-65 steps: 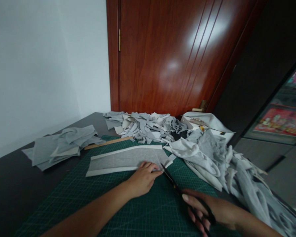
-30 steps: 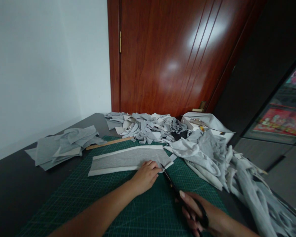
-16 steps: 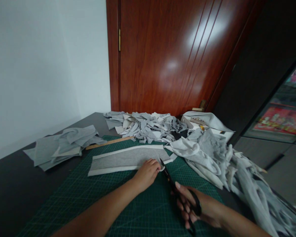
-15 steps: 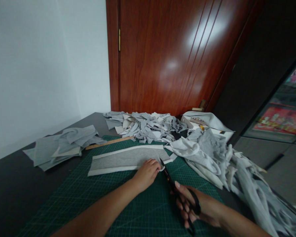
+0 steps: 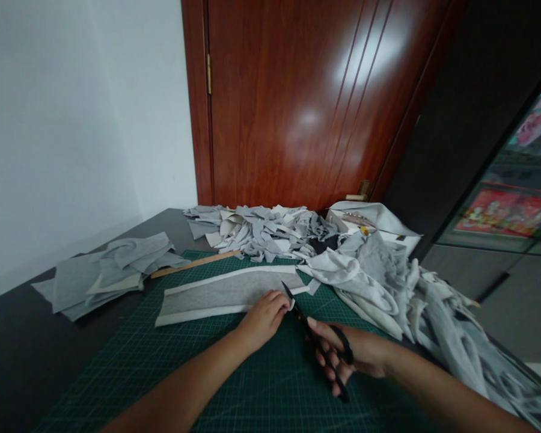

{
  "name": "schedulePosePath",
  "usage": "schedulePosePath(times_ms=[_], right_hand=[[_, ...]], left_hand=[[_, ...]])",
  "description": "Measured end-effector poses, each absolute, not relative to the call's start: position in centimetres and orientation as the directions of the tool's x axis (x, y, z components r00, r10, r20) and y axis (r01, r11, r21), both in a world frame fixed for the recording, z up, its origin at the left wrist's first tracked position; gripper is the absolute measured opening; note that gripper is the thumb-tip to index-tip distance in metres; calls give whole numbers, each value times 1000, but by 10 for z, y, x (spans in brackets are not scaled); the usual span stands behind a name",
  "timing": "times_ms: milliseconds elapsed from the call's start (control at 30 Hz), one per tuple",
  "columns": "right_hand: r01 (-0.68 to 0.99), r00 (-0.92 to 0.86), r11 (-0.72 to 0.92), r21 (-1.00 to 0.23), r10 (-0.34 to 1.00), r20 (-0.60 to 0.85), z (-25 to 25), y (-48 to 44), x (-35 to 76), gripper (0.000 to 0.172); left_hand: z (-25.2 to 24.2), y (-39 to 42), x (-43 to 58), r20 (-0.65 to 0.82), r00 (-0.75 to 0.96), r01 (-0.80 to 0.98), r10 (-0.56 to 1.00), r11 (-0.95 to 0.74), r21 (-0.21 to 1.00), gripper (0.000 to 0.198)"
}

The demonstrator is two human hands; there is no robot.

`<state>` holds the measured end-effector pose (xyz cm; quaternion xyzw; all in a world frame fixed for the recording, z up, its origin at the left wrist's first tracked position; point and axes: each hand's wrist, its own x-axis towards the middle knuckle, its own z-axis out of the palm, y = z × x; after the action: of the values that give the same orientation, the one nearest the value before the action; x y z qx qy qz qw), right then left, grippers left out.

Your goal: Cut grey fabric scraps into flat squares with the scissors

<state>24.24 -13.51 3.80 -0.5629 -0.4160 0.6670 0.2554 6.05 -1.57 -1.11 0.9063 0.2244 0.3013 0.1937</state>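
A long grey fabric piece [image 5: 220, 288] with paler edges lies flat across the green cutting mat [image 5: 171, 367]. My left hand [image 5: 265, 313] pinches its near edge toward the right end. In my right hand [image 5: 336, 355] is a pair of black scissors [image 5: 301, 319], fingers through the handles. The blades point up and left over the fabric, just right of my left fingertips, and the cloth is partly cut through there. The lower blade is hidden by the fabric.
Fabric scraps [image 5: 270, 231] are heaped at the back by the door. Stacked grey pieces [image 5: 112, 264] lie at the left, with a wooden ruler [image 5: 196, 263] beside them. Crumpled cloth [image 5: 383, 282] covers the right side, before a white box [image 5: 374, 222].
The scissor blades have moved further up and left into the fabric, my right hand following. The whole view has shifted slightly. My left hand keeps its pinch on the edge.
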Motion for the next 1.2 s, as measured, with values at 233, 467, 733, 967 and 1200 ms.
schedulePosePath(times_ms=[233,467,733,967,1200], right_hand=[[132,-227,-502,-855,824,-519,39,-141,249,68],[265,-196,-510,-818,802,-564,39,-144,255,73],[238,-172,-472,-849,840,-515,42,-134,246,69],[139,-205,-492,-860,835,-511,40,-133,247,69],[124,-209,-497,-859,833,-512,39,-126,244,66]], left_hand=[[-12,-15,61,463,704,293,539,-813,503,19],[-15,-14,61,494,714,255,497,-841,478,17],[-15,-15,60,487,729,239,480,-846,476,18],[-12,-16,59,480,723,234,497,-830,507,18],[-9,-18,58,469,720,236,513,-815,529,17]])
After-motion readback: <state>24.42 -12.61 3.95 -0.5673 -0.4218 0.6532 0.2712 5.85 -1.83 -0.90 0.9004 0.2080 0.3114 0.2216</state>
